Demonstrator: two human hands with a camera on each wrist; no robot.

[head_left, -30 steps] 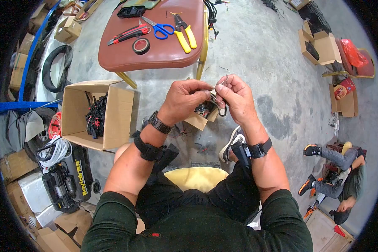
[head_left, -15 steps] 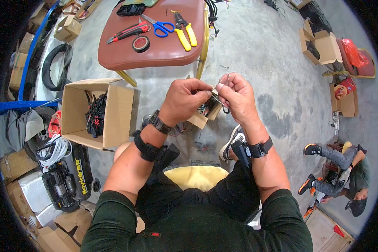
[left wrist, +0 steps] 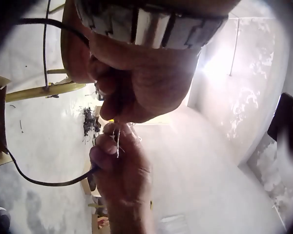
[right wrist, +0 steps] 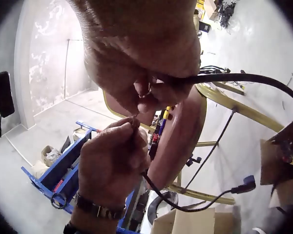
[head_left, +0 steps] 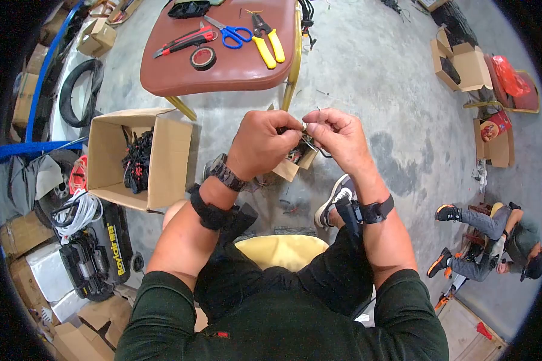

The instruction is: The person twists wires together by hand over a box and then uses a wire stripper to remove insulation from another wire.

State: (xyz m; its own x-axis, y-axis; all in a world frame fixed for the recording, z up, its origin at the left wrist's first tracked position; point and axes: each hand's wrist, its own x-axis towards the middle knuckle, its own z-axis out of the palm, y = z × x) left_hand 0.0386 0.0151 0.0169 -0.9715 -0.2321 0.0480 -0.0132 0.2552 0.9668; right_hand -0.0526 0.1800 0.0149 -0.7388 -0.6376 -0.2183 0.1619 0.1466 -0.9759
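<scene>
In the head view my left hand and right hand meet fingertip to fingertip in front of the chair. Each pinches the end of a black cable. Thin bare wire strands stick out between the fingers in the left wrist view. From my right hand one black cable arcs away in the right wrist view. The other black cable hangs from my left hand and ends in a dark plug. Fingers hide most of the spot where the wire ends meet.
Blue scissors, yellow-handled pliers, a utility knife and a tape roll lie on the brown chair. A box of black cables stands left, a smaller box below my hands. Another person sits right.
My right fingers have shifted slightly toward the left fingertips, and the cable loop below them hangs differently. The seated person at the right has moved their head and arms.
</scene>
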